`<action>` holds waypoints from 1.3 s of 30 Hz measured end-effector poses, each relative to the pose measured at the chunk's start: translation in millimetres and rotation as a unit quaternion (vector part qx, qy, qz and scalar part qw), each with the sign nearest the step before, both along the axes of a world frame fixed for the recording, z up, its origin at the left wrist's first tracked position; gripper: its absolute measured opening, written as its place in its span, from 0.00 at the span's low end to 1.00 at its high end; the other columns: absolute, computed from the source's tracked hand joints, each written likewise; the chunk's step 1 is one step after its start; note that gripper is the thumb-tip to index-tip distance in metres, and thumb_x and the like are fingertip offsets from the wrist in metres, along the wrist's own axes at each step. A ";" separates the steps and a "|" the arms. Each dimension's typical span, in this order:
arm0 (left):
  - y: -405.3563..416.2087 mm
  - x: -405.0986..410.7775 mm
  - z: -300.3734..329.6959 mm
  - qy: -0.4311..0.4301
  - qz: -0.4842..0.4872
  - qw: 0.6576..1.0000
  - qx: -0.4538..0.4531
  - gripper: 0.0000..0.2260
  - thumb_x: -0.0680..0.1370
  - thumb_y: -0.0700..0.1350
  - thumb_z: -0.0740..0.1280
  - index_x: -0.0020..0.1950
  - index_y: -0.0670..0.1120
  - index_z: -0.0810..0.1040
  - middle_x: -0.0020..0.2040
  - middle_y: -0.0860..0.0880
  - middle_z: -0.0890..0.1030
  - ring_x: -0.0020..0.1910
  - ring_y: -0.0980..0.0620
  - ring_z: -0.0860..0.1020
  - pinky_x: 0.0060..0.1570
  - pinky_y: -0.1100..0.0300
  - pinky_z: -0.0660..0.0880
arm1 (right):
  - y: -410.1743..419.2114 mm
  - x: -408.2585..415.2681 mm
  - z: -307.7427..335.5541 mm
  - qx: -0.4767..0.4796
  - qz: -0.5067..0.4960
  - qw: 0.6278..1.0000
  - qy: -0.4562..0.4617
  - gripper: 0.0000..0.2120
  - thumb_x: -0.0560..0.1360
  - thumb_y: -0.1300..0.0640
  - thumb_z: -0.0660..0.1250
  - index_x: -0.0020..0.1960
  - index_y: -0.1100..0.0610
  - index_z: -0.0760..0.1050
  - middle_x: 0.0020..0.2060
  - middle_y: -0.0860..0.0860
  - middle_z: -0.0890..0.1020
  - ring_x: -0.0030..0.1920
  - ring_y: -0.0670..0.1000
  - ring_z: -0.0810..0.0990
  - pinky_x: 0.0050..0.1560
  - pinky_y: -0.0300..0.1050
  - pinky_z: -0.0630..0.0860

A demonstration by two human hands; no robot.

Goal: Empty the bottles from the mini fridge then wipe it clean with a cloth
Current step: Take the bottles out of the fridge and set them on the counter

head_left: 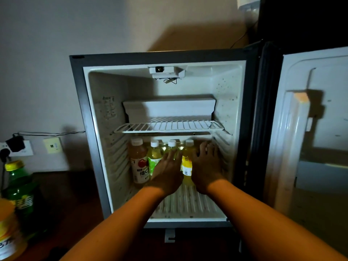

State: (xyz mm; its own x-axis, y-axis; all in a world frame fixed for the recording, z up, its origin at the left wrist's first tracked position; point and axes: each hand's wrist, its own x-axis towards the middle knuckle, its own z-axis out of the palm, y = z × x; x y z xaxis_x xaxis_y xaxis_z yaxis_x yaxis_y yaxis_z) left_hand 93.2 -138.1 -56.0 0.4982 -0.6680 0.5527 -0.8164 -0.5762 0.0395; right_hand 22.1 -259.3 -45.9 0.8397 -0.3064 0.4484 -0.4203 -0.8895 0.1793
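The mini fridge [88, 113] stands with its door [308, 129] swung to the right. On its bottom shelf stand several bottles: an apple-label bottle [139, 161] at left, a green-label bottle [154, 155], a white-capped bottle [171, 145] mostly hidden behind my left hand, and a yellow bottle [186, 162]. My left hand [167, 172] reaches in with straight fingers in front of the middle bottles. My right hand [206, 166] is spread open just right of the yellow bottle. Neither hand holds anything. No cloth is in view.
A white wire shelf [169, 127] sits above the bottles, with a white box-like compartment [169, 107] behind it. At the left, on a dark surface, stand a large green bottle [18, 187] and an orange bottle [7, 228]. Wall sockets with plugs [15, 147] are at the left.
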 end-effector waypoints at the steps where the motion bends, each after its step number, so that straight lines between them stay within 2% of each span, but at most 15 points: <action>1: -7.6 6.3 -0.1 -0.016 -0.022 1.000 -0.007 0.30 0.72 0.38 0.68 0.74 0.42 0.64 0.71 0.41 0.67 0.68 0.40 0.68 0.58 0.48 0.75 | -3.0 2.6 -1.4 -0.022 -0.008 1.000 -0.019 0.29 0.70 0.58 0.63 0.69 0.65 0.66 0.63 0.69 0.69 0.62 0.69 0.69 0.61 0.61 0.68; 2: -16.0 11.7 1.1 -0.029 -0.038 0.999 -0.012 0.29 0.71 0.35 0.68 0.72 0.40 0.66 0.69 0.39 0.69 0.65 0.38 0.71 0.55 0.46 0.77 | -6.3 4.1 -1.5 -0.041 -0.009 0.998 -0.038 0.24 0.68 0.59 0.64 0.63 0.63 0.72 0.58 0.66 0.72 0.55 0.66 0.73 0.54 0.57 0.70; 4: -26.3 18.1 8.6 -0.045 -0.042 0.998 -0.017 0.30 0.66 0.30 0.69 0.69 0.39 0.70 0.65 0.37 0.73 0.60 0.36 0.75 0.46 0.46 0.80 | -7.8 4.3 2.5 -0.059 -0.003 0.995 -0.085 0.16 0.65 0.60 0.68 0.52 0.60 0.77 0.50 0.62 0.75 0.46 0.62 0.74 0.45 0.53 0.70; 6: -35.7 21.1 17.2 -0.063 -0.042 0.997 -0.022 0.32 0.64 0.29 0.70 0.67 0.39 0.72 0.64 0.38 0.75 0.58 0.36 0.77 0.42 0.49 0.79 | -7.1 6.0 5.7 -0.044 -0.003 0.990 -0.136 0.15 0.62 0.60 0.70 0.48 0.59 0.78 0.45 0.60 0.77 0.41 0.60 0.76 0.39 0.49 0.71; 7: -39.4 21.0 21.2 -0.065 -0.043 0.997 -0.011 0.31 0.66 0.31 0.70 0.69 0.40 0.71 0.66 0.39 0.73 0.60 0.37 0.76 0.44 0.50 0.78 | -5.3 6.2 6.3 -0.030 0.000 0.988 -0.150 0.16 0.62 0.60 0.70 0.49 0.59 0.78 0.44 0.59 0.77 0.40 0.59 0.76 0.37 0.48 0.71; 10: -47.5 25.1 23.2 -0.054 -0.027 0.997 0.045 0.29 0.75 0.40 0.66 0.75 0.42 0.61 0.75 0.41 0.62 0.69 0.38 0.66 0.62 0.49 0.68 | -0.1 6.9 1.4 -0.005 -0.008 0.989 -0.149 0.16 0.65 0.58 0.72 0.52 0.59 0.78 0.42 0.58 0.79 0.37 0.57 0.77 0.32 0.44 0.69; 12: -49.6 30.6 21.7 -0.038 -0.038 0.997 0.058 0.29 0.76 0.41 0.66 0.75 0.41 0.61 0.76 0.41 0.60 0.70 0.38 0.64 0.67 0.49 0.63 | 2.2 6.7 -1.8 -0.005 -0.014 0.989 -0.146 0.18 0.64 0.56 0.75 0.52 0.59 0.79 0.40 0.58 0.80 0.35 0.57 0.78 0.29 0.43 0.68; 15: -53.5 38.9 26.0 -0.051 -0.030 0.996 0.072 0.28 0.76 0.41 0.66 0.75 0.43 0.62 0.74 0.43 0.62 0.66 0.39 0.68 0.64 0.50 0.68 | 1.5 8.7 -3.9 -0.006 0.003 0.990 -0.140 0.17 0.68 0.59 0.71 0.55 0.61 0.78 0.42 0.59 0.79 0.36 0.58 0.78 0.28 0.44 0.71; 19: -53.5 39.7 33.7 -0.087 -0.038 0.993 0.072 0.20 0.75 0.39 0.64 0.67 0.42 0.70 0.66 0.41 0.66 0.60 0.41 0.71 0.56 0.49 0.73 | 3.3 5.7 0.2 -0.016 0.001 0.988 -0.154 0.09 0.64 0.64 0.69 0.44 0.60 0.79 0.40 0.60 0.79 0.31 0.57 0.76 0.26 0.41 0.61; 22: -50.6 37.9 32.6 -0.091 -0.053 0.991 0.080 0.15 0.76 0.38 0.63 0.62 0.42 0.73 0.66 0.40 0.66 0.59 0.40 0.71 0.54 0.48 0.73 | 2.3 5.7 -0.4 -0.017 0.015 0.988 -0.153 0.07 0.66 0.64 0.67 0.44 0.59 0.78 0.41 0.60 0.79 0.32 0.58 0.77 0.27 0.42 0.61; 24: -48.8 36.0 31.9 -0.089 -0.056 0.991 0.083 0.16 0.77 0.39 0.63 0.65 0.42 0.72 0.67 0.41 0.66 0.59 0.40 0.71 0.55 0.47 0.73 | 3.2 4.5 -1.1 -0.012 0.017 0.988 -0.152 0.07 0.68 0.63 0.67 0.45 0.59 0.78 0.41 0.59 0.79 0.32 0.57 0.77 0.27 0.42 0.61; 29: -50.6 34.8 34.7 -0.055 -0.039 0.995 0.074 0.28 0.77 0.42 0.63 0.75 0.42 0.58 0.71 0.43 0.63 0.63 0.41 0.70 0.57 0.51 0.72 | 3.3 4.0 -0.6 -0.015 0.011 0.986 -0.165 0.08 0.65 0.63 0.70 0.44 0.59 0.79 0.40 0.59 0.78 0.31 0.56 0.76 0.26 0.41 0.62; 34: -57.5 28.0 42.0 -0.078 -0.028 0.992 0.096 0.23 0.78 0.41 0.63 0.72 0.40 0.63 0.68 0.41 0.63 0.64 0.42 0.68 0.59 0.54 0.68 | 1.7 5.1 -0.3 0.015 0.004 0.988 -0.154 0.09 0.63 0.63 0.70 0.43 0.58 0.78 0.39 0.59 0.78 0.31 0.57 0.77 0.25 0.43 0.68; 37: -62.3 31.4 40.7 -0.067 -0.017 0.994 0.090 0.25 0.76 0.42 0.65 0.71 0.41 0.63 0.66 0.41 0.65 0.61 0.42 0.70 0.58 0.53 0.70 | -1.1 6.1 -0.5 0.020 0.002 0.987 -0.161 0.10 0.63 0.63 0.71 0.44 0.59 0.79 0.40 0.59 0.78 0.31 0.57 0.77 0.25 0.43 0.69; 39: -64.4 32.4 40.7 -0.065 -0.012 0.994 0.084 0.26 0.75 0.42 0.66 0.71 0.41 0.62 0.66 0.41 0.66 0.61 0.42 0.71 0.58 0.53 0.70 | -2.7 7.6 -1.4 0.027 0.000 0.987 -0.158 0.10 0.67 0.64 0.68 0.48 0.60 0.79 0.42 0.59 0.79 0.34 0.58 0.78 0.28 0.45 0.73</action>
